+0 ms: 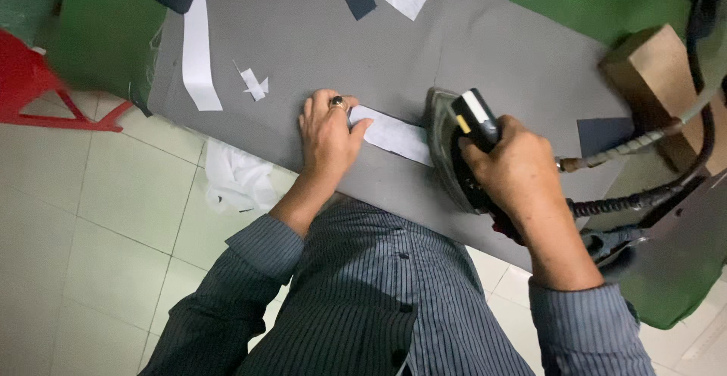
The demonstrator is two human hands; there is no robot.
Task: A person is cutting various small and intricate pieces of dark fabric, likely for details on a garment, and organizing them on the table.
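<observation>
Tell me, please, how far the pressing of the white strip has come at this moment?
In hand: the right hand grips the steam iron, which sits over one end of the white strip; the left hand pins the other end on the grey board. Left: the exposed middle of the strip. Nothing visibly finished; a long white strip and dark patches lie aside.
</observation>
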